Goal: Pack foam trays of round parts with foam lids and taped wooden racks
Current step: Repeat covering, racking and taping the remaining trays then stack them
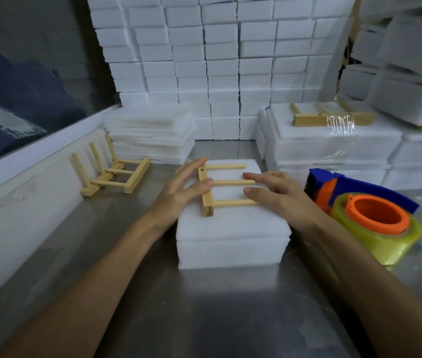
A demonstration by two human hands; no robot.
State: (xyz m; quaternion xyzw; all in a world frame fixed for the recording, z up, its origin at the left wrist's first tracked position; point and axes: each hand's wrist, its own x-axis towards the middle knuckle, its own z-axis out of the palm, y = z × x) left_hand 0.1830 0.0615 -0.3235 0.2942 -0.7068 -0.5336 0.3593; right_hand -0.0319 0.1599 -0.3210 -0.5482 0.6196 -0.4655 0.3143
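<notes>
While both forearms are stretched forward over the metal surface (204,306), a wooden rack (211,188) is steadied flat on the foam lid (233,228) of a closed foam tray (230,254) at the middle of the view. The rack lies with its base bar at 9 o'clock and its three dowels pointing toward 3 o'clock. The left hand (179,188) is laid against the base bar, its fingers (194,167) straight and slightly spread, the thumb resting on top of the bar near the middle dowel. The right hand (279,192) is set at the free ends of the dowels, its fingers (253,177) straight and loosely together; one fingertip touches the end of the middle dowel and the thumb lies just above the nearest dowel. Nothing is gripped by either hand; the rack is only touched from its two ends.

At 3 o'clock of the tray, just beside the right wrist, a tape dispenser (359,202) in blue and orange with a roll of clear tape is seen on the surface. At 9 o'clock a second wooden rack (113,177) is lying on its side near the white wall. At 11 o'clock a stack of foam sheets (150,133) is seen, and at 1 o'clock a taped rack (331,117) is seen on a pile of foam packs (334,148). Behind all, stacked white foam boxes (220,60) are seen.
</notes>
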